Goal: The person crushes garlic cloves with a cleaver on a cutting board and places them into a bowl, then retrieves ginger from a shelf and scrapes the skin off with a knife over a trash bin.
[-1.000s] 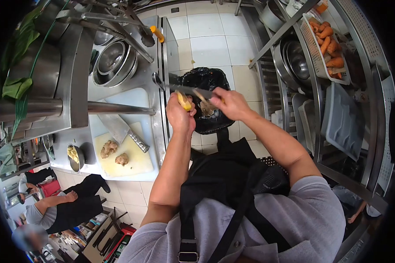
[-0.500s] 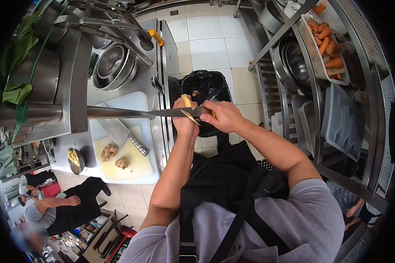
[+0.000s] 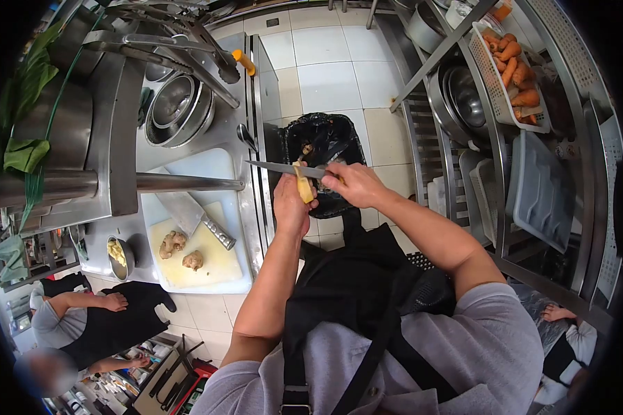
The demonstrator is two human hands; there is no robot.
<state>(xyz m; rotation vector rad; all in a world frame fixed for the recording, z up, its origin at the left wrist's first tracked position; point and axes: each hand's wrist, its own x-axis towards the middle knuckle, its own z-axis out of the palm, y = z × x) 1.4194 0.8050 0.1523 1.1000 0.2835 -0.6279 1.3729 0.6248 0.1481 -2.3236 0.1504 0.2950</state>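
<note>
Over the bin (image 3: pixel 358 142), you're peeling what's probably ginger (image 3: pixel 304 188), left fingers (image 3: pixel 313 205) curling snugly round it, right fingers (image 3: pixel 333 182) gripping the knife (image 3: pixel 273 166); next stroke's needing a shallow angle.

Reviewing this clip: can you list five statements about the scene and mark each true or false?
1. The right hand grips a knife. True.
2. The left hand is empty. False: it holds a piece of peeled ginger.
3. Two unpeeled pieces lie on the yellowish board. True.
4. The cleaver is in the right hand. False: it lies across the boards.
5. The carrots are on the floor. False: they are in a basket on the rack.
</note>
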